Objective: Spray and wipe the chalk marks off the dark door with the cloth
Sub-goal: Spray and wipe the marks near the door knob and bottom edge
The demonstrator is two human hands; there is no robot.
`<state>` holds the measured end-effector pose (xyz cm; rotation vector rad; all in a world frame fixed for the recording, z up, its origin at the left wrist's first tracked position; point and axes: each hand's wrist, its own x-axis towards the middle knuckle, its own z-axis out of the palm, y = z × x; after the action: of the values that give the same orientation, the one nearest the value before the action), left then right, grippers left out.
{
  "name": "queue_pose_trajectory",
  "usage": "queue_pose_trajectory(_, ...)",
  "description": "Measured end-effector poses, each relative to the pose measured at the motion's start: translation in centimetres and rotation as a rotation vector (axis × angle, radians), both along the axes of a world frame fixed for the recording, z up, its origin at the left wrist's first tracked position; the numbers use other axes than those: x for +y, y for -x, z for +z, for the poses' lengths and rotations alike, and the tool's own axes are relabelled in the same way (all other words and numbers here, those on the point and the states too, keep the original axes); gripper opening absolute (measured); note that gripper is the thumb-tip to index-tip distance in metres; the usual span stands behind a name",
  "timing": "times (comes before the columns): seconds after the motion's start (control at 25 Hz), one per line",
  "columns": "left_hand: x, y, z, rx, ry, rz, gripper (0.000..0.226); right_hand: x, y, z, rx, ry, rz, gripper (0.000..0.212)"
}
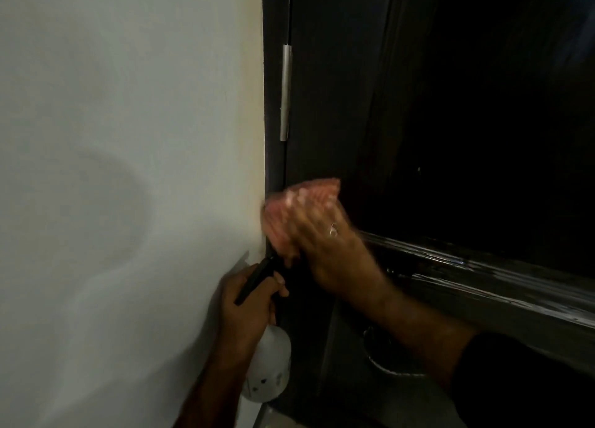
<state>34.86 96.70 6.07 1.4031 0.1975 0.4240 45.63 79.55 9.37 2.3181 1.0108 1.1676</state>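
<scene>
A: Right hand [325, 247] lies flat on the pink cloth [299, 212], fingers straight and close together, pressing it against the dark door [347, 122]. Hand and cloth both motion-blurred. A ring [334, 229] shows on 1 finger.

B: Cloth position?

A: Low on the hinge edge of the door, overlapping the dark frame [273, 105], its left margin just reaching the wall edge. Ribbed texture visible at the top, the rest under the fingers.

B: Left hand?

A: Left hand [248, 302] is below and left of the cloth, fingers curled round the black trigger head [257, 276] of a spray bottle [269, 369]. Bottle body is white and hangs under the hand, close against the frame. Nozzle tip sits just beneath the cloth; contact cannot be judged.

B: Chalk marks?

A: 1 curved white line [386, 368] on the lower door panel, under the right forearm. Pale streaks [450, 260] also run along the horizontal rail to the right of the hand; whether that is chalk or wet sheen, cannot tell.

B: Surroundings?

A: Silver hinge [285, 93] upright on the door edge, well above the cloth. Pale wall [128, 138] fills the left half, with soft shadows on it. Upper right of the door is too dark to read. Dark sleeve [515, 379] covers the right arm from mid-forearm back.
</scene>
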Motion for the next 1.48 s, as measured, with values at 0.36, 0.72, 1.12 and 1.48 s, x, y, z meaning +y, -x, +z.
queue_pose_trajectory(0.36,-0.6,-0.8,-0.3,0.068,0.01,-0.011,0.011,-1.7,0.5,3.0,0.043,-0.063,-0.038,0.098)
queue_pose_trajectory(0.72,-0.5,-0.4,-1.8,0.109,0.005,-0.076,0.008,-9.1,5.2,-9.7,0.144,0.084,-0.148,0.105)
queue_pose_trajectory(1.12,-9.0,0.3,-1.1,0.019,-0.151,-0.359,0.012,-16.9,10.6,-8.4,0.161,-0.601,-0.318,0.089)
queue_pose_trajectory(1.48,-15.2,3.5,-3.7,0.138,-0.194,-0.603,0.029,-19.0,15.1,-10.8,0.555,-1.41,0.148,0.051)
